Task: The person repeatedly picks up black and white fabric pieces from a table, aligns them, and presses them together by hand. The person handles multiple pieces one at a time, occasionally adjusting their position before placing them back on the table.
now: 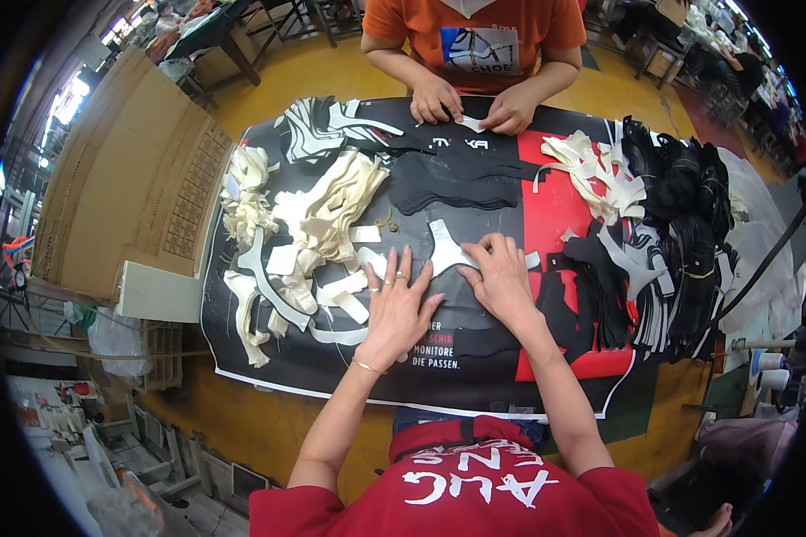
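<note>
A pale grey-white Y-shaped cut piece (448, 252) with a dark edge lies on the table in front of me. My left hand (396, 309) rests flat and open, fingers spread, its fingertips close to the lower left of that piece. With bent fingers and thumb, my right hand (501, 279) pinches the piece's right arm; the exact grip is partly covered by the fingers. A few loose cream strips (342, 294) lie left of my left hand. Beyond the Y-shaped piece sits a stack of black cut pieces (457, 186).
A co-worker in an orange shirt (528, 31) holds a small white piece (475, 123) across the table. Cream pieces (336, 201) are heaped at left, black bundles (681, 179) at right. A big cardboard sheet (125, 170) stands along the table's left edge.
</note>
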